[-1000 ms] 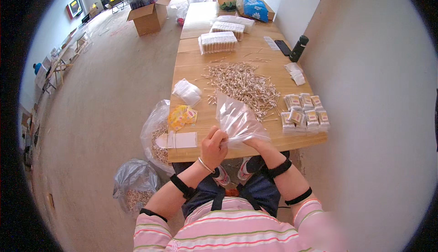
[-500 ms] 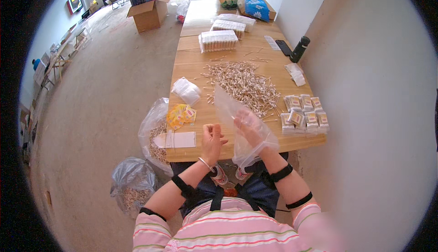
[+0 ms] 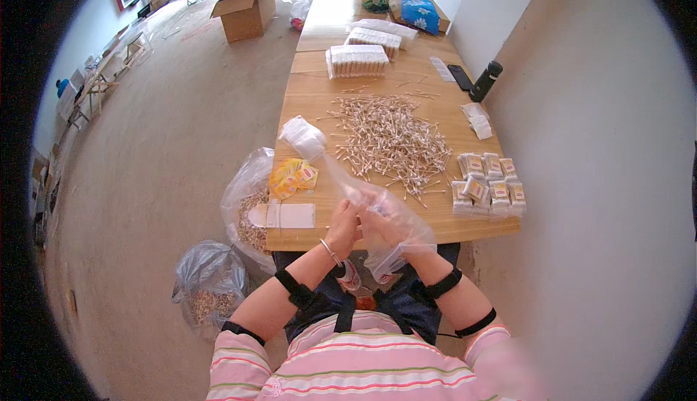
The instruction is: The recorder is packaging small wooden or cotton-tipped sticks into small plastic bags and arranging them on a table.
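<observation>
A clear plastic bag [image 3: 408,221] hangs over my right hand [image 3: 383,219], which shows hazily through the film with its fingers stretched toward the left. My left hand [image 3: 344,227] meets it at the bag's left side, its fingers curled against the plastic; what lies between the fingertips is partly hidden. Just beyond both hands, a loose heap of cotton swabs [image 3: 396,140] spreads over the wooden table [image 3: 308,96]. Yellow printed cards [image 3: 293,177] and a white card strip [image 3: 294,216] lie left of my left hand.
Small swab packs [image 3: 488,187] sit at the right edge. Folded clear bags [image 3: 303,137] lie at the left edge. Bundled swabs [image 3: 357,61] are farther back. A dark bottle [image 3: 486,82] and a phone [image 3: 459,77] stand near the wall. Bags of swabs [image 3: 247,209] rest on the floor.
My two hands have come together, the left moving right and up to the bag. The bag has shifted slightly left and its top leans left. The view has shifted a little.
</observation>
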`<move>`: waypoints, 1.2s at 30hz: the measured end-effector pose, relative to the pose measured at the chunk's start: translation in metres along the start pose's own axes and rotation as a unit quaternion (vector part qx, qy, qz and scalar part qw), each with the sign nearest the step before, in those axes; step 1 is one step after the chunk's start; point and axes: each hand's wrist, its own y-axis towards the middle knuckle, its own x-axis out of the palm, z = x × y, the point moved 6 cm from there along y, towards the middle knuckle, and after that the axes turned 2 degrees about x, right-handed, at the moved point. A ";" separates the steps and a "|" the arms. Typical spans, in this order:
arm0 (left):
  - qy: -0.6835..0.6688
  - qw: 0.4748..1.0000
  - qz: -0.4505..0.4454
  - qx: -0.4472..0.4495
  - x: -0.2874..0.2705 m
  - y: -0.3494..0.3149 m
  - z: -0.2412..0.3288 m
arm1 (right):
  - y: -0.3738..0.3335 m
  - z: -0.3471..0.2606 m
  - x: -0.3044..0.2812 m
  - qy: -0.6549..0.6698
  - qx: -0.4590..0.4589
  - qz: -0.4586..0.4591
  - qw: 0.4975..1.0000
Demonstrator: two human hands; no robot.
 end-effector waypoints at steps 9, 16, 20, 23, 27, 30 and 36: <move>0.045 0.997 0.030 0.049 -0.023 0.006 0.000 | -0.009 -0.001 -0.003 -0.238 -0.032 0.027 0.970; 0.055 0.986 0.054 0.146 -0.049 -0.003 0.007 | -0.013 0.025 -0.071 0.012 -0.077 0.071 0.994; 0.043 0.991 0.064 0.112 -0.045 -0.004 0.003 | -0.013 0.020 -0.072 -0.147 -0.094 0.112 0.978; 0.019 0.991 0.088 0.094 -0.049 -0.004 -0.002 | -0.012 0.000 -0.056 -0.318 -0.055 0.060 0.944; 0.018 0.989 0.113 0.093 -0.065 -0.002 -0.001 | -0.024 -0.041 -0.005 -0.683 -0.030 -0.144 0.715; 0.002 0.992 0.100 0.076 -0.057 -0.008 0.007 | -0.038 -0.068 -0.003 -0.597 -0.208 -0.054 0.773; -0.035 0.995 0.079 0.048 -0.062 -0.002 0.011 | -0.025 -0.078 -0.022 -0.602 0.071 -0.114 0.787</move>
